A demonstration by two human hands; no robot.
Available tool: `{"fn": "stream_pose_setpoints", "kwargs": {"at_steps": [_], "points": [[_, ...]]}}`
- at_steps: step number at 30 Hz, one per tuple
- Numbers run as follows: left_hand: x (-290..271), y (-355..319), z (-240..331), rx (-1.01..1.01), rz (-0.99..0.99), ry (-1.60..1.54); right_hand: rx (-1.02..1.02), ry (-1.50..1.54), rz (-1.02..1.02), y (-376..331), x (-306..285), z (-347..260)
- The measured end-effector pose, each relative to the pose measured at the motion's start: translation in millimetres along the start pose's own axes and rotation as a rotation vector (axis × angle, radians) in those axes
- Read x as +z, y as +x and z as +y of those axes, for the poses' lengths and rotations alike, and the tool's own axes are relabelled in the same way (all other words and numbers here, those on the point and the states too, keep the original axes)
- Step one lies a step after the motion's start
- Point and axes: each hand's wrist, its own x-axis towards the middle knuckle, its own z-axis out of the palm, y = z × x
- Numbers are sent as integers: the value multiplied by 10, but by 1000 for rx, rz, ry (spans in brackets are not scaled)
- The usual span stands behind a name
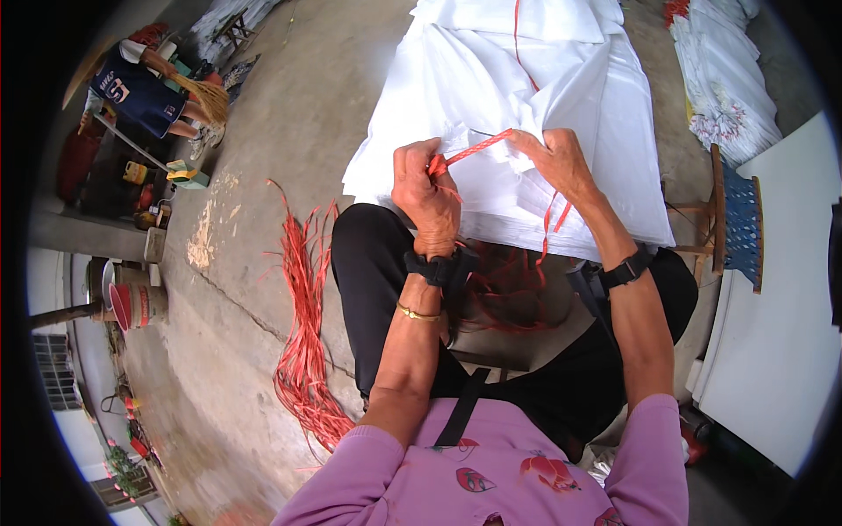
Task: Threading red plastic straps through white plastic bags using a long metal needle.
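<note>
While red plastic twine (478, 148) stretched above white sacks (605, 131), the left hand (425, 200) was curled tightly around it and the right hand (566, 167) pinched it, apparently for tension. Loose red strands (307, 329) lay on the floor (272, 114), seemingly within reach.

Bright, soft light; white sheets (610, 114) glare; straight edges bend near black corners.

Wearer's two hands (425, 188) (568, 168), two wrist straps (431, 268) (628, 267), one gold bracelet (418, 313), one other person (136, 88)
</note>
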Motion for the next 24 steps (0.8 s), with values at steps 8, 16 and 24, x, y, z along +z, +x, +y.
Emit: {"fn": "stream_pose_setpoints", "kwargs": {"at_steps": [8,16,24], "points": [[-1,-21,19,-44,-79,57,2,-23,-3,16,-7,28],[152,-13,168,-15,-115,72,-298,130,169,-16,121,71],[212,-45,286,67,-280,193,-76,242,124,-59,65,15]]}}
